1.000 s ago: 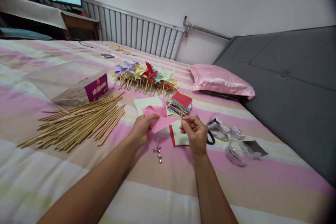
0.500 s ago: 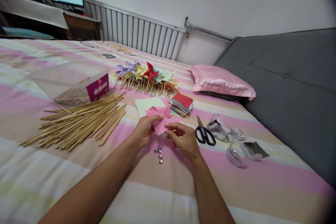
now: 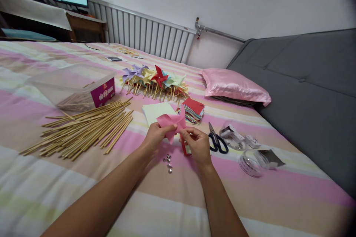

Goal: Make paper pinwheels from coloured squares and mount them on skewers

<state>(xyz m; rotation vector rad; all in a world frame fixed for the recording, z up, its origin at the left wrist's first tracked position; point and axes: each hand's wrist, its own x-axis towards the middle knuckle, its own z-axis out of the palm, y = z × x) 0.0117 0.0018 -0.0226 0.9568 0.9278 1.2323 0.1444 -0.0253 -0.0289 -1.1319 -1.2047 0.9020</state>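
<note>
A pink paper pinwheel (image 3: pixel 170 120) with its blades folded in is held up above the striped bed. My left hand (image 3: pixel 154 137) pinches it near the middle, thumb on top. Thumb and fingers of my right hand (image 3: pixel 197 147) are closed on its lower right side; the fingertips partly hide the spot. Below my hands lie several small shiny metal studs (image 3: pixel 170 166). Something red (image 3: pixel 184 149) with a pale part is half covered by my right hand. Behind the pinwheel rest pale green paper sheets (image 3: pixel 155 111) and a stack of coloured paper squares (image 3: pixel 194 106).
Wooden sticks (image 3: pixel 89 129) are heaped at left, before a clear plastic box (image 3: pixel 72 83). Pinwheels on sticks (image 3: pixel 159 77) lie further back. To the right are dark-handled scissors (image 3: pixel 221 144), a clear tape roll (image 3: pixel 249 164) and small packets (image 3: pixel 252 141). A pink pillow (image 3: pixel 236 86) lies beyond.
The pink pinwheel has tilted and turned, now showing its blades more edge-on. Both hands have come closer together, and more of the red item under my right hand shows.
</note>
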